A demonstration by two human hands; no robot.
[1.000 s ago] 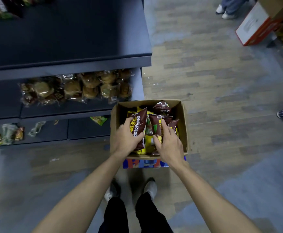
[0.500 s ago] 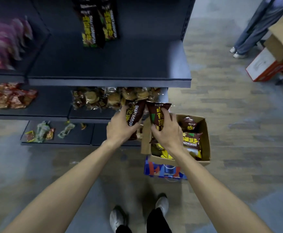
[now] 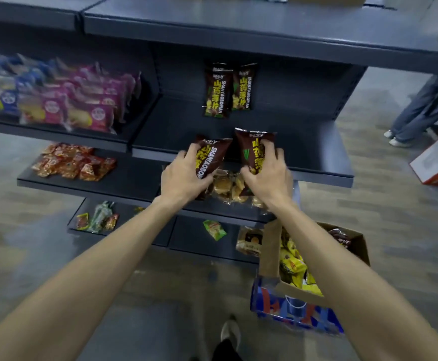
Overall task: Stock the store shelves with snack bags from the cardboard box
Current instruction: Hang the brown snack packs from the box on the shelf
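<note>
Two hands, fingers curled: left hand (image 3: 184, 175) grips brown bag (image 3: 210, 158), right hand (image 3: 267, 175) another (image 3: 251, 149).

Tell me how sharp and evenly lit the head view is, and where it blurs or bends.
Head view: dim, flat light; the brown bags in the left hand and right hand read fairly sharp; pink packets at left smear; the top shelf edge slants from wide-angle distortion.

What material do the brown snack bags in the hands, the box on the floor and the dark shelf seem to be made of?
Brown snack bags: probably plastic film, glossy; they crease under the left hand and the right hand.
Box: corrugated cardboard, matt brown, with a bent flap.
Shelf: likely painted metal, dark grey and matt, with thin straight edges.
</note>
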